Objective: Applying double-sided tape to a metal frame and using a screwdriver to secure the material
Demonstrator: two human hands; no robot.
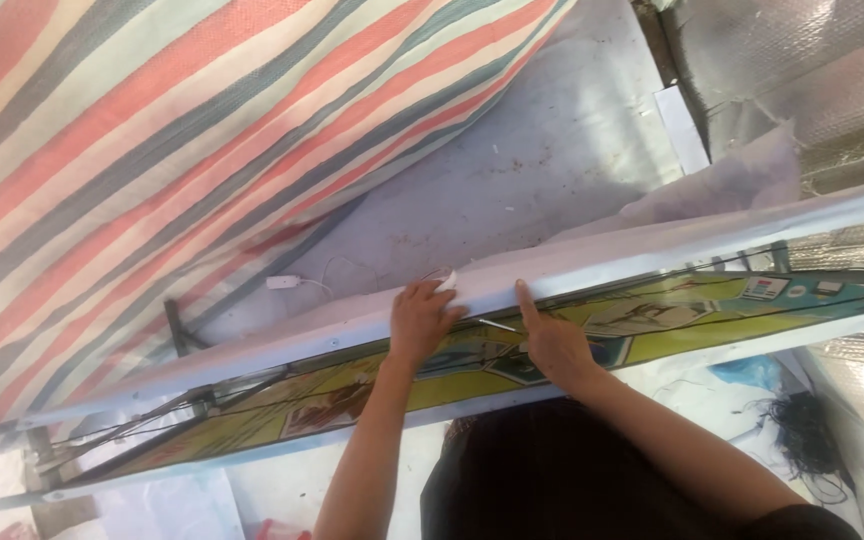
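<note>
A long white frame rail (652,250) runs slantwise across the view, above a yellow printed panel (672,315) set in the same frame. My left hand (420,320) rests on the rail's lower edge and pinches a small white piece (447,281) against it. My right hand (550,340) lies on the panel just right of it, its index finger pointing up and touching the rail. A thin metal strip (497,324) sits between the two hands. Thin dark wires run along the panel.
A red, green and cream striped tarp (172,130) covers the upper left. A grey concrete floor (532,150) holds a white plug with cord (284,283). Silver bubble foil (812,80) is at the right, and a tangle of black wire (802,440) lies at the lower right.
</note>
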